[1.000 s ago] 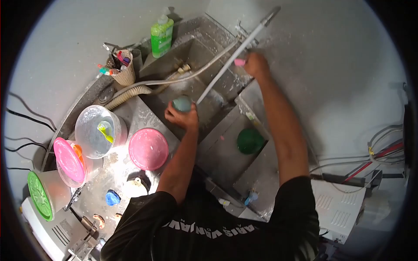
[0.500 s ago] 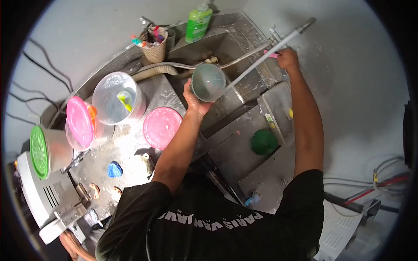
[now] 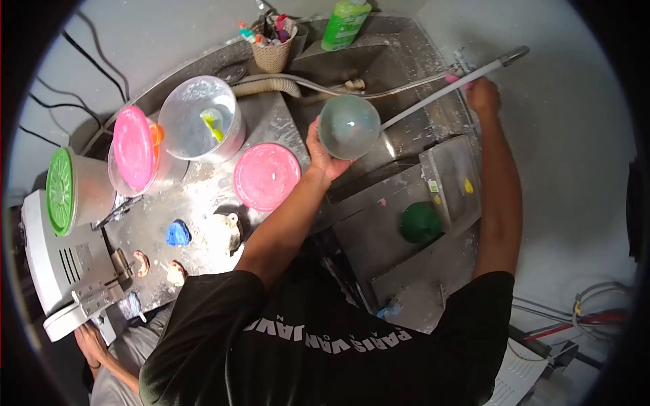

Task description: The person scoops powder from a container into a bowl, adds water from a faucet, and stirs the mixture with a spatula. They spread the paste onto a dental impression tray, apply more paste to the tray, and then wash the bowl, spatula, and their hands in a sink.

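Observation:
My left hand (image 3: 326, 154) holds a translucent round bowl (image 3: 349, 126) from its left and lower side, above the sink (image 3: 379, 64). A long pale pipe (image 3: 447, 92) slants down across the sink, and its lower end meets the bowl's right rim. At the wall on the right, my right hand (image 3: 485, 98) has its fingers closed at a small pink piece (image 3: 453, 78) beside the metal wall tap (image 3: 462, 62). That hand is slightly blurred, and its grip is partly hidden.
A pink lid (image 3: 267, 177), a clear tub (image 3: 200, 122) and a green-lidded bucket (image 3: 59, 191) stand on the left counter. Green soap (image 3: 345, 26) and a woven cup (image 3: 273, 55) stand behind. A green bowl (image 3: 420, 222) lies right. Another person's hand (image 3: 91, 345) shows lower left.
The head view has shifted, so most of the scene sits further right. My left hand still holds the bowl at the pipe's end, and my right hand stays by the tap.

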Motion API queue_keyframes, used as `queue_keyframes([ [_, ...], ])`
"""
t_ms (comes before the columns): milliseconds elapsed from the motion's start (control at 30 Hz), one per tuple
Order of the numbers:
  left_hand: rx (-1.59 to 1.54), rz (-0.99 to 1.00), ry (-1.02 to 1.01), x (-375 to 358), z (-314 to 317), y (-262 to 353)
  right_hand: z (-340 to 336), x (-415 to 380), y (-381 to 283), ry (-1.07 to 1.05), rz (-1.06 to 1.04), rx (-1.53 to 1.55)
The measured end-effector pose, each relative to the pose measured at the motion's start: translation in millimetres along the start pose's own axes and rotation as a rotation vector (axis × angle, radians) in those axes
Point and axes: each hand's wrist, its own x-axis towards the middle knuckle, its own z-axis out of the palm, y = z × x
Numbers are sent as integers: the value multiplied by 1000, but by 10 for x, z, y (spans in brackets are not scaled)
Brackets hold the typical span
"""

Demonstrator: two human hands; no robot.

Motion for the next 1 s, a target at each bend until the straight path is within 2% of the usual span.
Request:
queue_keyframes([
  [67, 13, -23, -1, -36, -61, -35, 122, 143, 254, 52, -52, 24],
  [167, 16, -43, 38, -77, -107, -81, -27, 179, 370, 22, -89, 89],
  [267, 112, -8, 33, -180, -30, -111, 357, 344, 510, 117, -123, -47],
  [300, 134, -18, 45, -198, -2, -111, 406, 337, 579, 110, -282, -226],
  [367, 328, -42, 122, -124, -62, -101, 394, 167, 557, 167, -326, 70],
  [400, 539, 93, 254, -64, -155, -112, 239, 41, 433, 17, -259, 120],
  [433, 889, 366, 422, -159, 57, -225, -12, -142, 269, -35, -175, 129],
  [467, 1089, 544, 416, -105, -26, -285, -266, -367, 135, -78, -97, 147],
  [600, 1713, 1208, 350, -91, -134, -538, -622, -784, 152, 2, -82, 229],
  [700, 1470, 1029, 62, -119, -17, -850, -638, -966, 297, 169, -161, 265],
  [767, 1478, 1035, -149, -221, 143, -1099, -539, -997, 493, 84, -139, 335],
  [800, 1504, 1006, -267, -317, 281, -1206, -513, -1029, 550, 82, -156, 318],
  [833, 1672, 894, -283, -419, 349, -1333, -501, -1100, 560, 197, -251, 400],
  [867, 1624, 891, -474, -429, 373, -1455, -439, -1143, 542, 272, -245, 520],
  [900, 1686, 943, -688, -426, 442, -1553, -507, -1217, 502, 215, -182, 550],
  [933, 1699, 884, -865, -403, 383, -1701, -533, -1269, 485, 203, -192, 557],
  [1000, 1888, 762, -929, -471, 283, -1957, -598, -1400, 381, 119, -141, 626],
])
